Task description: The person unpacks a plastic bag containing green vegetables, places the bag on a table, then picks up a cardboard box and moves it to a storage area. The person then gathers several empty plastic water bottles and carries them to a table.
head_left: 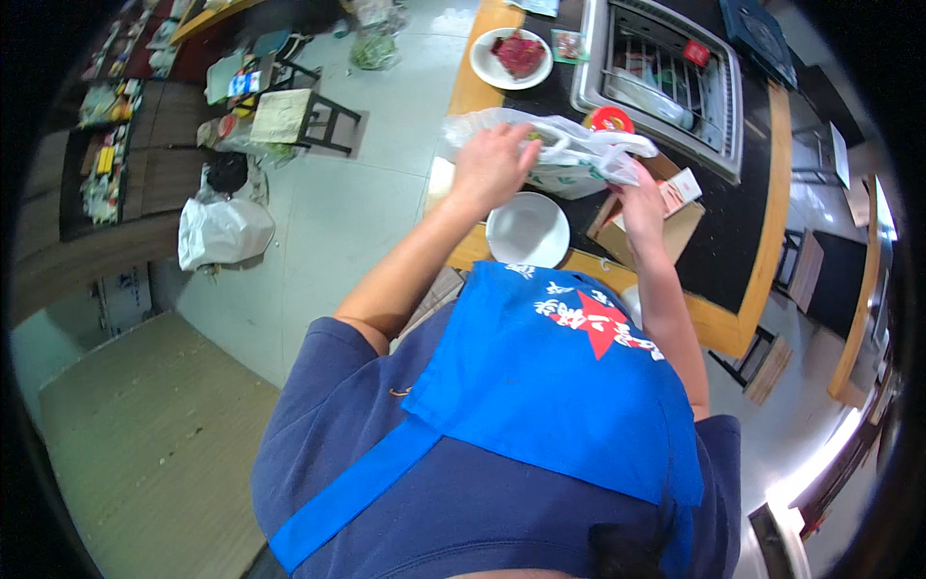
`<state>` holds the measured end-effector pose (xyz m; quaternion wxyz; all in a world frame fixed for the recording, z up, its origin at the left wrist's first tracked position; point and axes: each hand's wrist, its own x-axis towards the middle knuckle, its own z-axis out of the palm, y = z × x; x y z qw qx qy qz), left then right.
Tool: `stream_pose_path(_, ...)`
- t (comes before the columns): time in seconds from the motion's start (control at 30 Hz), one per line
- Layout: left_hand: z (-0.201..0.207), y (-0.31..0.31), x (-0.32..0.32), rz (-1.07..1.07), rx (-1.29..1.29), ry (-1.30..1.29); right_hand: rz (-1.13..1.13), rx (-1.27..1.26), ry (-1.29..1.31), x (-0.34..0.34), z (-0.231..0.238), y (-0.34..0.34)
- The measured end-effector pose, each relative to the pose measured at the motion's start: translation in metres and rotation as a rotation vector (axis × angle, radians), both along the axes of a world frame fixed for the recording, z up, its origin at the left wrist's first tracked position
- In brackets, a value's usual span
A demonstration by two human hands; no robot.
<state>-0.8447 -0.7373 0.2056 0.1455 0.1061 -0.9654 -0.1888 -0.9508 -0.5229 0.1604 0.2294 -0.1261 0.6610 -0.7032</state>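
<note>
A white translucent plastic bag lies at the table's near left side, its mouth spread between my hands. My left hand grips its left part with bent fingers; a bit of yellow-green shows beside the fingertips. My right hand pinches the bag's right edge. What the bag holds is mostly hidden. Just nearer to me stands an empty white bowl. Under and beside my right hand is an open cardboard box with a white and orange carton in it.
Beyond the bag are a red-lidded container and a white plate with red meat. A metal grill with a wire rack is set in the black, wood-edged table. A stool and a white bag stand on the left floor.
</note>
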Motion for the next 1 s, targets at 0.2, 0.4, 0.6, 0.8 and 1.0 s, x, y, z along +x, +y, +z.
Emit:
stream_pose_path(0.2, 0.046, -0.015, 0.012, 0.149, -0.136, -0.138, 0.006, -0.036, -0.078, 0.006, 0.011, 0.005)
stream_pose_path(0.4, 0.051, 0.0, 0.004, -0.274, 0.172, 0.151, 0.018, -0.258, -0.512, 0.006, 0.015, 0.008)
stream_pose_path(0.6, 0.008, 0.038, -0.018, -0.2, 0.213, -0.215, -0.057, -0.549, -0.836, 0.006, 0.003, 0.004)
stream_pose_path(0.8, -0.001, 0.014, -0.007, -0.006, -0.037, -0.485, -0.219, -0.686, -1.02, 0.006, -0.016, -0.001)
stream_pose_path(1.0, 0.037, 0.001, 0.001, 0.017, -0.136, -0.425, -0.195, -0.567, -0.95, 0.011, -0.029, -0.01)
